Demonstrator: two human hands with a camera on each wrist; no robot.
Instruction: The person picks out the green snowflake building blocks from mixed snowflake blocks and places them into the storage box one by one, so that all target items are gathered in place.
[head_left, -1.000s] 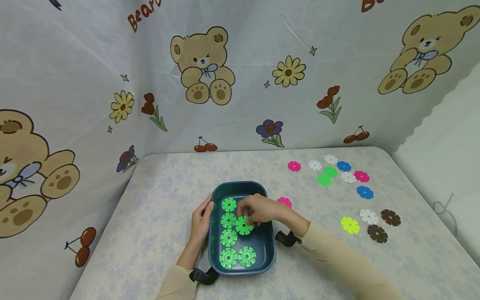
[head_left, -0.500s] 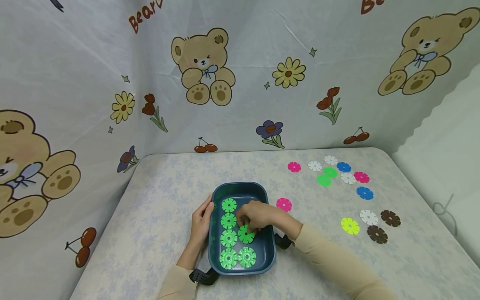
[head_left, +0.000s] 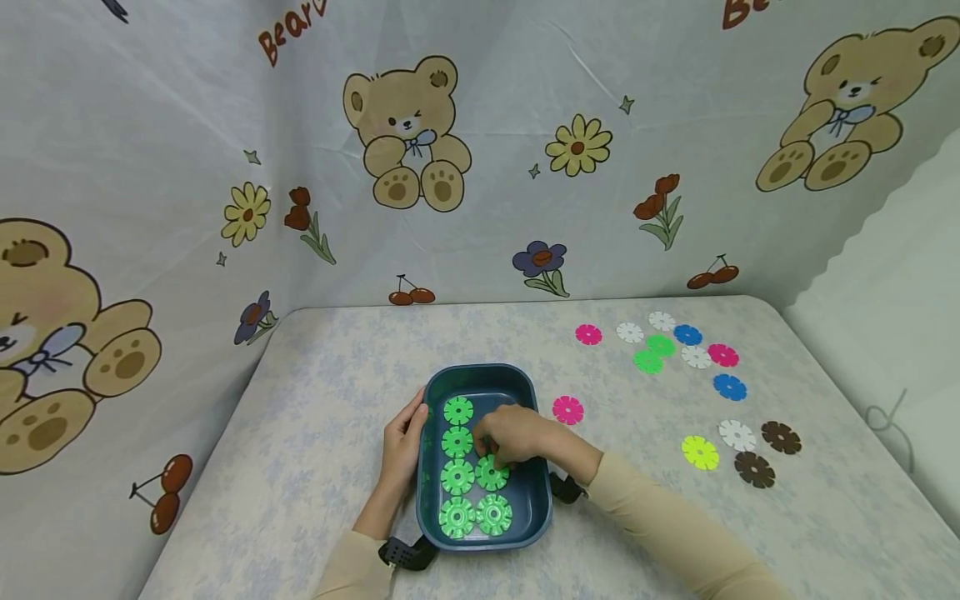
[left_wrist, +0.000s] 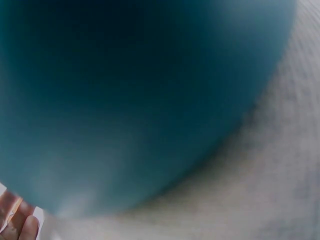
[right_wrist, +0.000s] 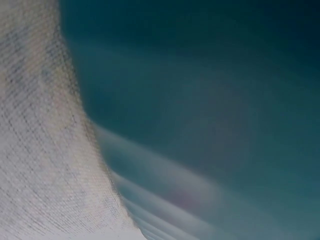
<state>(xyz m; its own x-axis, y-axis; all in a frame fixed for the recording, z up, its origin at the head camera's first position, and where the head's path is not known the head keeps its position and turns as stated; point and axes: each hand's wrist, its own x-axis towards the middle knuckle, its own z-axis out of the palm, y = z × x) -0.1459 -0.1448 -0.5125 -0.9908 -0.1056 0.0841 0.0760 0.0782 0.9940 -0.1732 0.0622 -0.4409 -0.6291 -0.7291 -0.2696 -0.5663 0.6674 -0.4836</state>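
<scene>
My left hand holds the left wall of a dark blue-green plastic tray, its thumb at the rim. In the left wrist view, the tray's outer wall hides most of the hand. Over the tray, the fingers of my right hand curl down onto a green notched interlocking disc, which they partly cover. This disc sits just above another green disc, to the right of a column of several more. The right wrist view shows only blurred tray wall and tablecloth.
Loose notched discs lie right of the tray: pink ones, white, blue, green, yellow and brown. A bear-print curtain hangs behind the pale patterned table.
My right hand has lowered the green disc toward the near end of the tray, beside the column. The left hand and the tray stay in place.
</scene>
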